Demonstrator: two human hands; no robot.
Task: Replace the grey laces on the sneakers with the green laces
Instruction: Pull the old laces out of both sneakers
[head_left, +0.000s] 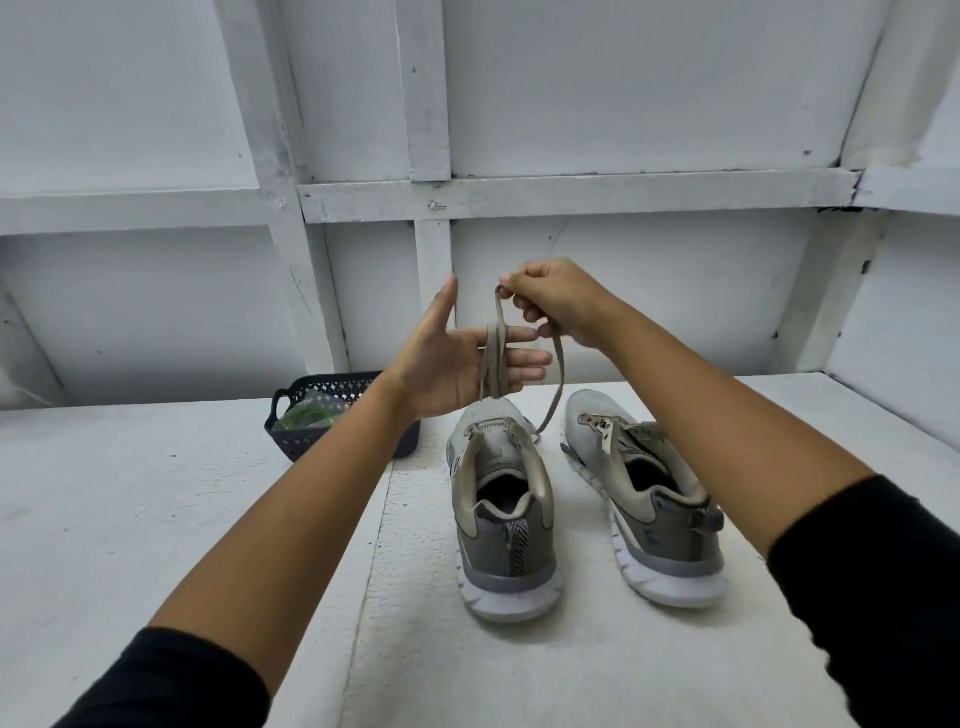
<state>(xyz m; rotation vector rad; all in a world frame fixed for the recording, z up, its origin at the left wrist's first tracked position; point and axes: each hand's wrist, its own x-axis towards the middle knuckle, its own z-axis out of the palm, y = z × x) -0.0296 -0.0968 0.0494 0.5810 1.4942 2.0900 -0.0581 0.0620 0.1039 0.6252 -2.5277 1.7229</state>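
Observation:
Two grey sneakers stand side by side on the white table, heels toward me. The left sneaker (501, 499) has no lace in its eyelets; the right sneaker (641, 488) still carries its grey lace. A loose grey lace (493, 358) is wound in loops around the straight fingers of my left hand (457, 358), held flat above the left sneaker. My right hand (558, 304) pinches the lace's upper end just above, and a free strand hangs down toward the table. Green laces (306, 415) lie in a dark basket at the left.
The dark plastic basket (291, 441) sits on the table left of the sneakers, partly behind my left forearm. A white panelled wall closes the back and the right side. The table has a seam running along its middle.

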